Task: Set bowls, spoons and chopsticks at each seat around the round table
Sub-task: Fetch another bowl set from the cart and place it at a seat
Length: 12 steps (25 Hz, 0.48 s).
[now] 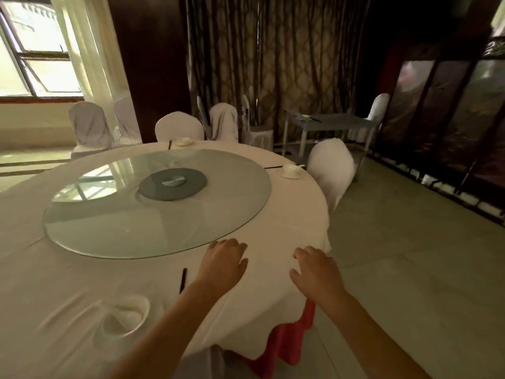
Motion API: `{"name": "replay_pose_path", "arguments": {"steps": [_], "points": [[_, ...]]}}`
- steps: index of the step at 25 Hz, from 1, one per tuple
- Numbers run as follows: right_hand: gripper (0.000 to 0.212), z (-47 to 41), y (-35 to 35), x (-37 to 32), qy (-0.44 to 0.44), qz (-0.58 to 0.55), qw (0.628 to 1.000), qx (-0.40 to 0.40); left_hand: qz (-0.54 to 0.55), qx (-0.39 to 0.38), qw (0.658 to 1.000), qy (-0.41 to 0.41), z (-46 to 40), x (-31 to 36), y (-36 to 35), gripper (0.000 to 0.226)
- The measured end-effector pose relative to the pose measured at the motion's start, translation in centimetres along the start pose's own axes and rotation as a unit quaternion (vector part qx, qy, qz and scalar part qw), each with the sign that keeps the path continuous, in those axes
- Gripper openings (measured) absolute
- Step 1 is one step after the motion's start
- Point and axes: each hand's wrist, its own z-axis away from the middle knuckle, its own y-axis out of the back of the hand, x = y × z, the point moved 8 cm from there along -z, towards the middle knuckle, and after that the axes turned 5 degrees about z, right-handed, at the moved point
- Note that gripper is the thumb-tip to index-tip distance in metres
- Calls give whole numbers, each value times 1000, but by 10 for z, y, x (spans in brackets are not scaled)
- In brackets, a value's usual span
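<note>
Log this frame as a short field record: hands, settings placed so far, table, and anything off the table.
left hand: empty, palm down over the white tablecloth
right hand: empty, palm down over the table's edge
near setting: bowl and chopsticks; spoon not discernible
right setting: bowl on saucer, chopsticks beside it
far setting: bowl on saucer, chopsticks beside it
centre: glass turntable
off table: grey side table, covered chairs

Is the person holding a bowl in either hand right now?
No, the left hand and right hand are both empty, spread over the tablecloth.
</note>
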Motion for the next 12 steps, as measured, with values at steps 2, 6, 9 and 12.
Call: {"name": "replay_pose_path", "arguments": {"steps": [2, 6, 9, 12], "points": [[28, 6, 7, 53, -16, 5, 1000, 18, -2, 14, 1000, -9, -15, 49, -17, 41], [31, 19, 12, 160, -42, 13, 998, 33, -6, -29, 999, -27, -41, 154, -75, 43], [35, 13, 23, 224, -58, 16, 996, 60, -15, -35, 997, -63, -82, 213, -87, 43], [31, -4, 31, 280, -81, 13, 992, 93, -9, -5, 995, -100, -137, 258, -86, 45]]}}
